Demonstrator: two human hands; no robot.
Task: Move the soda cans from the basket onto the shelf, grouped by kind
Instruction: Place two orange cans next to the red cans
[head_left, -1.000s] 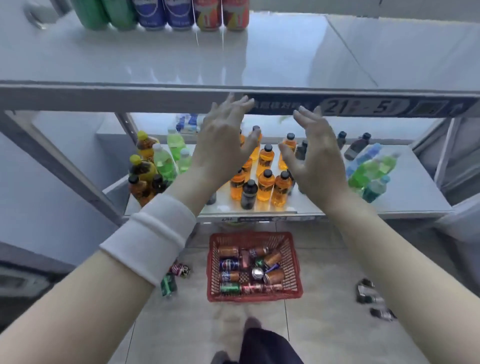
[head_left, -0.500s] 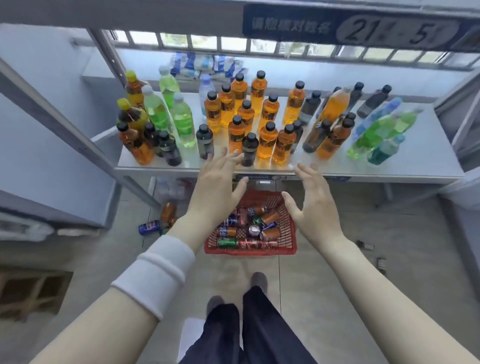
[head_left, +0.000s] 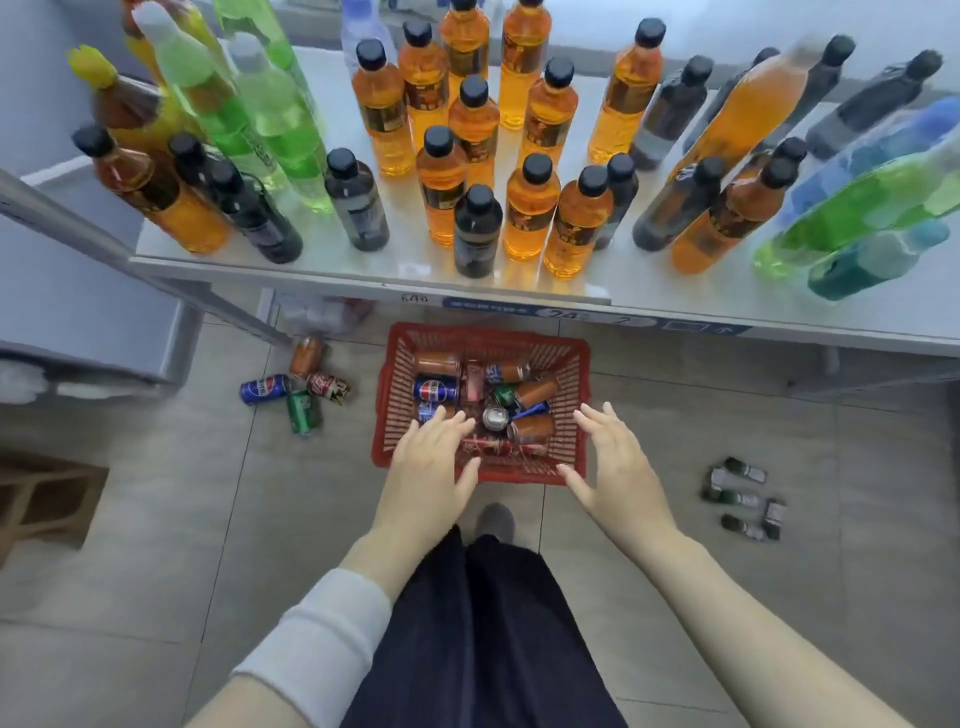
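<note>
Red plastic mesh forms the basket (head_left: 395, 379), which sits on the tiled floor (head_left: 156, 519) just in front of the shelf (head_left: 649, 291). The soda cans (head_left: 436, 388) lie jumbled inside it. There are blue ones toward the left, orange ones (head_left: 537, 391) toward the right, and a red one (head_left: 498, 446) on its side along the near wall. One can (head_left: 494, 417) stands upright with its silver top showing.

The left hand (head_left: 428, 467) hangs over the basket's near left corner, palm down. Its grip is slack, with the fingers straight and spread above the blue cans, and it has hold of nothing. Whether the fingertips touch a can cannot be told.

The right hand (head_left: 615, 467) is over the near right corner, palm down too. Its grip is equally loose, with the fingers extended, the thumb apart, and nothing in it. A white cuff (head_left: 322, 639) wraps the left forearm. Dark trousers (head_left: 483, 623) and a grey shoe (head_left: 496, 519) show between the arms.

The shelf carries only bottles:
- orange bottles (head_left: 530, 208) with black caps in the middle
- dark bottles (head_left: 477, 234) scattered among the orange ones
- green bottles (head_left: 280, 130) at the left
- green and blue bottles at the right end

A few loose cans (head_left: 265, 388) lie on the floor left of the basket, well apart from it. A cluster of small bottles (head_left: 743, 499) lies on the floor to the right.
</note>
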